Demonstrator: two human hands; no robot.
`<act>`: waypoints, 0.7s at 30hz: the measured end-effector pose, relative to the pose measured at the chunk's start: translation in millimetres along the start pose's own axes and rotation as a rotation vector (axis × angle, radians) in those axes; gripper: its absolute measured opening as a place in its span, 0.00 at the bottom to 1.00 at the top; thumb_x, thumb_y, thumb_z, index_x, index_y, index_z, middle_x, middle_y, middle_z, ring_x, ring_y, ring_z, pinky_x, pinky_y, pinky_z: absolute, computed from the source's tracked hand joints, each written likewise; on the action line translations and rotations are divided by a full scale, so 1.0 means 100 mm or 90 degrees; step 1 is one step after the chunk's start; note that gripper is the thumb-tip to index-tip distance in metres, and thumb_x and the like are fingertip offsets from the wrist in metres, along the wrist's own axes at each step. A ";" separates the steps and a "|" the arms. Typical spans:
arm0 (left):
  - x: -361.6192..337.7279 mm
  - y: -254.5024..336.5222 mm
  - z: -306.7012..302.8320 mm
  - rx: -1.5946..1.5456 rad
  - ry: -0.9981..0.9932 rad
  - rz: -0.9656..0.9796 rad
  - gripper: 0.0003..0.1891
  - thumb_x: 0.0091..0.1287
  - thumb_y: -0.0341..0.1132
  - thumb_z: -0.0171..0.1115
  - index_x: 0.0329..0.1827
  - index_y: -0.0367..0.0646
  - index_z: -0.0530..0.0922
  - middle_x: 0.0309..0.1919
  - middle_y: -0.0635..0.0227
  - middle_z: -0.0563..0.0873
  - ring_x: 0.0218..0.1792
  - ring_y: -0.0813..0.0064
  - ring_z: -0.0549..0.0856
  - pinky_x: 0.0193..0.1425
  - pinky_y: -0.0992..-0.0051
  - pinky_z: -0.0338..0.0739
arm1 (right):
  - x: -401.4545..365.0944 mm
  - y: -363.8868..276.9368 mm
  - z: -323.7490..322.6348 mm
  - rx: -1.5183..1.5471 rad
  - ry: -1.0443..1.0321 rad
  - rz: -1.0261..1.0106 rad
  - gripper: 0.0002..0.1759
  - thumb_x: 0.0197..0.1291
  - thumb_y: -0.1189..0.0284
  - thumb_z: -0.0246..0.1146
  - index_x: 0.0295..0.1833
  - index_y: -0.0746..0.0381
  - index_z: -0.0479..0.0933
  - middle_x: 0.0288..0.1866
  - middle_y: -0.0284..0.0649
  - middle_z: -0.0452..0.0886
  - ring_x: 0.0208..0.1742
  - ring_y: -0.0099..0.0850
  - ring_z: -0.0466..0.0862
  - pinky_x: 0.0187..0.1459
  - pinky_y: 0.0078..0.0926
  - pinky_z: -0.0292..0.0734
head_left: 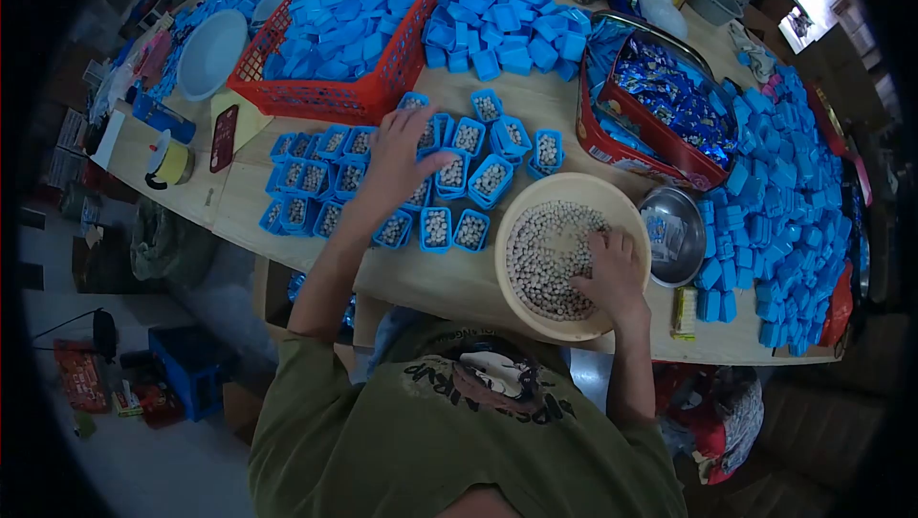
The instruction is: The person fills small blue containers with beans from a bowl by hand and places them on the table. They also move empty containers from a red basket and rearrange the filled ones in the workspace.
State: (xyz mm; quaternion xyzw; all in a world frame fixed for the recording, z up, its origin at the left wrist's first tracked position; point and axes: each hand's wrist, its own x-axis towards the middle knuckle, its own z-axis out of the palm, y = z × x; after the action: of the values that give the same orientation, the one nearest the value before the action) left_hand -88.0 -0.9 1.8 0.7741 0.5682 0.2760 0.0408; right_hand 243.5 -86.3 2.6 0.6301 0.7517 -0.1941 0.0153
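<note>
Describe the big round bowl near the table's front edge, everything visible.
The bowl is round, shallow, cream-coloured, plastic by the look. It sits upright on the wooden table close to its front edge, holding small pale round pellets. The right hand rests inside among them. A steel dish lies just right of it; contact unclear. Small blue trays stand to its left.

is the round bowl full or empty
Partly full: pale pellets cover the floor of the bowl; the right hand rests in them.
</note>
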 end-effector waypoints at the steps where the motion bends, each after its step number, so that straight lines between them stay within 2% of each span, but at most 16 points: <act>1: 0.17 -0.09 -0.02 -0.035 -0.008 -0.015 0.39 0.55 0.43 0.73 0.70 0.45 0.65 0.60 0.56 0.74 0.62 0.53 0.72 0.64 0.58 0.66 | 0.01 -0.01 0.00 0.000 -0.031 0.015 0.42 0.42 0.66 0.74 0.65 0.61 0.66 0.63 0.53 0.64 0.66 0.53 0.63 0.65 0.49 0.63; 3: 0.56 -0.29 0.03 -0.116 -0.006 -0.018 0.35 0.56 0.41 0.73 0.66 0.40 0.68 0.59 0.54 0.74 0.58 0.57 0.77 0.58 0.60 0.73 | 0.05 0.00 0.06 0.037 -0.044 -0.011 0.42 0.42 0.66 0.75 0.65 0.61 0.65 0.63 0.54 0.63 0.66 0.54 0.63 0.66 0.49 0.62; 4: 0.77 -0.37 0.11 -0.114 -0.001 -0.014 0.35 0.56 0.41 0.73 0.66 0.40 0.68 0.59 0.54 0.74 0.58 0.57 0.77 0.58 0.60 0.73 | 0.07 0.01 0.10 0.072 -0.062 -0.033 0.43 0.42 0.66 0.75 0.65 0.62 0.65 0.64 0.56 0.63 0.67 0.55 0.62 0.67 0.49 0.62; 6: 1.15 -0.50 0.28 0.011 -0.018 -0.093 0.33 0.57 0.39 0.72 0.64 0.38 0.69 0.58 0.52 0.74 0.56 0.52 0.78 0.57 0.58 0.75 | 0.09 0.02 0.18 0.115 -0.067 -0.059 0.43 0.42 0.67 0.75 0.65 0.61 0.65 0.64 0.57 0.62 0.67 0.56 0.62 0.67 0.49 0.61; 8: 1.41 -0.74 0.51 0.080 -0.015 -0.072 0.32 0.57 0.39 0.71 0.63 0.38 0.70 0.58 0.50 0.73 0.55 0.48 0.78 0.57 0.57 0.75 | 0.09 0.00 0.18 0.159 -0.070 -0.079 0.42 0.42 0.68 0.75 0.65 0.61 0.65 0.65 0.58 0.62 0.68 0.57 0.61 0.68 0.49 0.60; 10: 1.65 -0.86 0.73 0.145 -0.012 -0.046 0.30 0.58 0.39 0.71 0.62 0.38 0.71 0.58 0.49 0.73 0.54 0.45 0.78 0.58 0.56 0.75 | 0.09 -0.05 0.13 0.164 -0.128 -0.154 0.39 0.43 0.74 0.71 0.64 0.61 0.65 0.64 0.58 0.63 0.66 0.58 0.64 0.64 0.49 0.68; 12: 1.80 -0.90 0.89 0.152 -0.125 -0.226 0.28 0.57 0.40 0.71 0.57 0.38 0.72 0.57 0.48 0.72 0.51 0.41 0.78 0.58 0.56 0.76 | 0.12 -0.06 0.19 0.177 -0.156 -0.152 0.36 0.43 0.75 0.70 0.63 0.60 0.67 0.63 0.57 0.65 0.64 0.58 0.67 0.62 0.48 0.70; 13: 1.84 -0.93 0.95 0.150 -0.126 -0.222 0.28 0.57 0.40 0.71 0.57 0.38 0.72 0.57 0.48 0.72 0.51 0.41 0.78 0.58 0.56 0.76 | 0.14 -0.06 0.22 0.191 -0.193 -0.155 0.34 0.44 0.76 0.69 0.61 0.59 0.69 0.61 0.57 0.66 0.61 0.58 0.70 0.60 0.47 0.72; 15: 1.89 -0.98 1.08 0.008 -0.037 -0.244 0.24 0.57 0.40 0.71 0.51 0.35 0.74 0.57 0.37 0.69 0.53 0.38 0.77 0.57 0.56 0.77 | 0.18 -0.08 0.25 0.193 -0.217 -0.159 0.32 0.42 0.78 0.68 0.58 0.60 0.71 0.59 0.55 0.68 0.61 0.55 0.71 0.60 0.43 0.70; 16: 1.89 -1.02 1.13 0.007 -0.042 -0.242 0.24 0.57 0.40 0.71 0.51 0.35 0.74 0.57 0.37 0.69 0.53 0.38 0.77 0.57 0.56 0.77 | 0.19 -0.09 0.26 0.195 -0.243 -0.167 0.30 0.41 0.79 0.67 0.55 0.60 0.73 0.57 0.53 0.71 0.60 0.51 0.73 0.61 0.40 0.69; 18: 1.85 -1.07 1.15 -0.014 0.018 -0.127 0.18 0.56 0.38 0.72 0.40 0.35 0.76 0.48 0.42 0.76 0.47 0.43 0.80 0.51 0.56 0.77 | 0.22 -0.10 0.27 0.190 -0.270 -0.180 0.28 0.42 0.80 0.66 0.54 0.61 0.74 0.55 0.52 0.72 0.58 0.50 0.74 0.59 0.39 0.70; 19: 1.83 -1.06 1.14 -0.013 0.016 -0.129 0.18 0.56 0.38 0.72 0.40 0.35 0.76 0.48 0.42 0.76 0.47 0.43 0.80 0.51 0.56 0.77 | 0.24 -0.11 0.27 0.181 -0.295 -0.197 0.26 0.43 0.80 0.66 0.53 0.62 0.74 0.54 0.51 0.74 0.57 0.49 0.76 0.58 0.39 0.71; 21: 1.81 -1.03 1.06 -0.009 0.052 -0.064 0.14 0.56 0.36 0.71 0.33 0.35 0.76 0.37 0.48 0.79 0.40 0.49 0.81 0.44 0.57 0.76 | 0.23 -0.06 0.27 0.197 -0.284 -0.216 0.25 0.45 0.81 0.65 0.53 0.62 0.74 0.53 0.51 0.74 0.56 0.49 0.76 0.57 0.39 0.72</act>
State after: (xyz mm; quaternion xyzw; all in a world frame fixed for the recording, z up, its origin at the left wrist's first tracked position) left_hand -89.6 224.9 -57.3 0.7324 0.6054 0.3094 0.0367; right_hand 226.9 -73.4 -26.6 0.4327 0.7855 -0.4396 0.0514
